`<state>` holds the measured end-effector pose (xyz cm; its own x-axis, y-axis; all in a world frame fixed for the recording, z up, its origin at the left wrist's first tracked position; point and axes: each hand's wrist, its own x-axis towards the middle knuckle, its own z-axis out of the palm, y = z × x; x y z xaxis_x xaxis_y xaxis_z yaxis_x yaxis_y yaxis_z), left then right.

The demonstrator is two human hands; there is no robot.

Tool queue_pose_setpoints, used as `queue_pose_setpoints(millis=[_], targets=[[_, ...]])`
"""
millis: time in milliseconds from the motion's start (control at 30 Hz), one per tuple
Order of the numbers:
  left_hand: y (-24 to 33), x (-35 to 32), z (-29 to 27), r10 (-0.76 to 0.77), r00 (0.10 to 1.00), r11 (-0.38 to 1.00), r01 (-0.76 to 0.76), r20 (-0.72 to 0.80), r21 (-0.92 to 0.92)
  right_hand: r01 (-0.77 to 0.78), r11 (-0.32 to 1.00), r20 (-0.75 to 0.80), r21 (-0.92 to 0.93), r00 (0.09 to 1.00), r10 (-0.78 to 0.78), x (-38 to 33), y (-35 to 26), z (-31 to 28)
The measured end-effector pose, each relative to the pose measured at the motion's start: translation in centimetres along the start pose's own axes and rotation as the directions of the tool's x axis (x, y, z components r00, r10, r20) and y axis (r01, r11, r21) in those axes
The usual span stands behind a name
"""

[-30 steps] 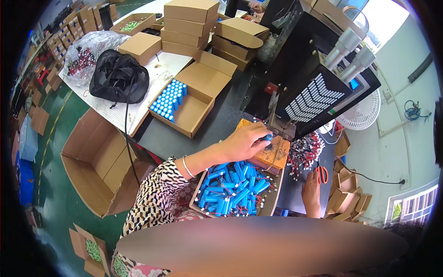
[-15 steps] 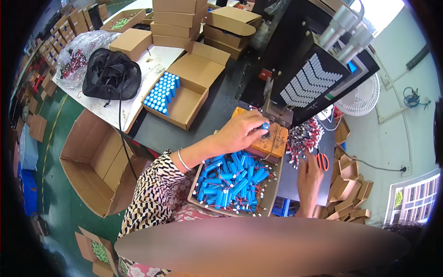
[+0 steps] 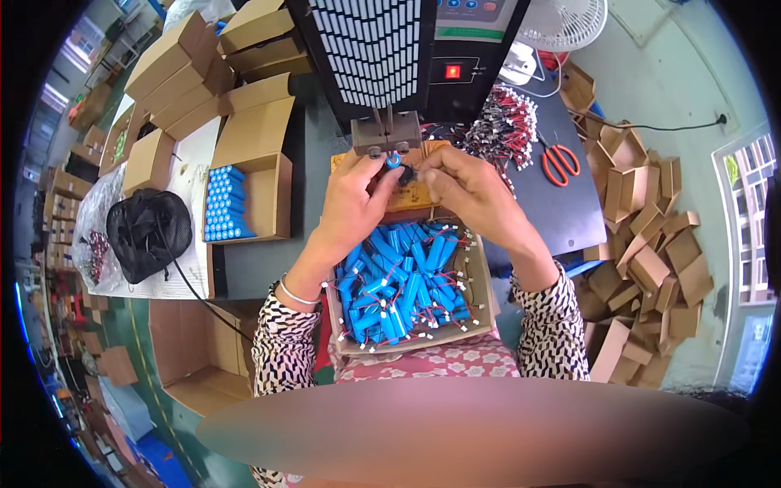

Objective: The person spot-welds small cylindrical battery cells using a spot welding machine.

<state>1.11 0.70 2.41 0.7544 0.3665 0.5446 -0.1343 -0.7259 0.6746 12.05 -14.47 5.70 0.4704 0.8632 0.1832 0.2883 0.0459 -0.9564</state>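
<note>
My left hand (image 3: 351, 199) pinches a blue cylindrical battery cell (image 3: 394, 160) between thumb and fingers, its end facing up under the metal head (image 3: 386, 134) of a black machine. My right hand (image 3: 472, 191) is closed beside it, fingertips pressed together near the cell; what they hold is too small to make out. Both hands are over an orange block (image 3: 407, 199) below the machine head. Nearest to me, a cardboard box (image 3: 482, 321) holds many blue cells with wires and white connectors. A pile of red and black wire leads (image 3: 500, 126) lies right of the machine.
Orange-handled scissors (image 3: 560, 165) lie on the dark table. An open carton (image 3: 283, 199) with rows of blue cells stands at left, beside a black mesh bag (image 3: 149, 236). Empty boxes (image 3: 651, 268) are heaped at right, near a white fan (image 3: 561, 20).
My right hand has come from the wire pile to the cell at the machine head. My left hand has brought the cell under that head. The whole view has turned toward the machine.
</note>
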Motion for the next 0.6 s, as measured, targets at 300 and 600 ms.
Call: queue_pose_setpoints(millis=[300, 600], targets=[[-0.2, -0.6, -0.4, -0.009, 0.999, 0.999, 0.007, 0.048, 0.048, -0.120, 0.993, -0.070, 0.017, 0.990, 0.121, 2.0, 0.2, 1.3], [0.4, -0.2, -0.6, 0.058, 0.998, 0.996, -0.057, -0.017, 0.070, 0.030, 1.000, -0.105, -0.006, 0.994, -0.031, 3.3, 2.2, 2.0]])
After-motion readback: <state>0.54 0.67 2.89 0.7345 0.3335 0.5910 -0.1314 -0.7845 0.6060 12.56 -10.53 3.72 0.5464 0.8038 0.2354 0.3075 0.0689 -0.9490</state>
